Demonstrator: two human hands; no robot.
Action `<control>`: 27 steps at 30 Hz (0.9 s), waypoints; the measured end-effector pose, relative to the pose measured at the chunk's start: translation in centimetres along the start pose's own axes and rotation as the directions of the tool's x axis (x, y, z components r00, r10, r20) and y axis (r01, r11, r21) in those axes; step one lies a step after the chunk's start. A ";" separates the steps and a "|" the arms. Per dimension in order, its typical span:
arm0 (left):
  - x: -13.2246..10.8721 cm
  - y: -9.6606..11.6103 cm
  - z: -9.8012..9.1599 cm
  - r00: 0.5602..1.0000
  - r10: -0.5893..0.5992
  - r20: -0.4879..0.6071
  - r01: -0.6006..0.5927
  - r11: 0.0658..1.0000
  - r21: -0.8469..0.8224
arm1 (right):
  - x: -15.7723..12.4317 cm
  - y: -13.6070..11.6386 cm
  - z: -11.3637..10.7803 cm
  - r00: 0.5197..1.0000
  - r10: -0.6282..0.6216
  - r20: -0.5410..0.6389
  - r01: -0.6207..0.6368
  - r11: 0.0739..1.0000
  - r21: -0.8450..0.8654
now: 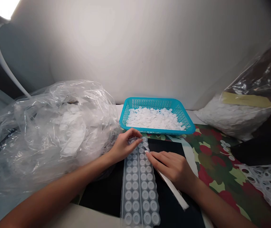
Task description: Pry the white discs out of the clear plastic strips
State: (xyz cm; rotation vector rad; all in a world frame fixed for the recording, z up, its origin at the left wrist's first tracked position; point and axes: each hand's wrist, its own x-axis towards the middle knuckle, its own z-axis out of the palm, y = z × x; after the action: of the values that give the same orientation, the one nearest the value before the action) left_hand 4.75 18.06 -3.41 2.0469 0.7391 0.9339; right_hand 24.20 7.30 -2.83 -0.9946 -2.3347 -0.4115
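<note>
A long translucent sheet (138,183) with rows of round white discs lies lengthwise on a black mat (102,194). My left hand (126,145) is at its far end, thumb and forefinger nearly together over the discs and closed at the sheet's edge. My right hand (173,166) is closed around a slim white strip (173,190), whose tail sticks out below the palm toward me. The right fingertips touch the sheet's right side near the far end. What lies right under these fingertips is too small to make out.
Behind the sheet stands a turquoise basket (190,128) holding many white discs. A large clear plastic bag (42,126) with white pieces fills the left side. At right are another filled bag (235,117), a few loose discs (225,145) and white perforated scrap (268,183). A lamp (6,68) stands back left.
</note>
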 end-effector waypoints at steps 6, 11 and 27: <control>-0.1 0.7 0.1 0.999 0.036 0.040 -0.033 0.996 -0.088 | -0.1 0.1 0.4 0.999 0.013 0.032 -0.012 1.000 -0.028; -0.5 1.6 0.2 0.985 0.095 0.144 -0.072 0.985 -0.155 | 0.1 0.4 0.8 0.998 0.060 0.029 -0.060 0.998 -0.023; -0.2 0.6 0.2 0.999 0.004 -0.046 -0.008 0.997 -0.076 | -0.6 -0.2 0.6 0.998 -0.062 -0.014 0.062 0.998 0.018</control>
State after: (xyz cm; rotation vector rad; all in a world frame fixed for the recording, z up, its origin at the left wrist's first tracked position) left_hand 4.96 17.50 -3.08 1.9681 0.7110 1.0002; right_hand 24.20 7.14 -3.70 -0.9100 -2.3581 -0.4193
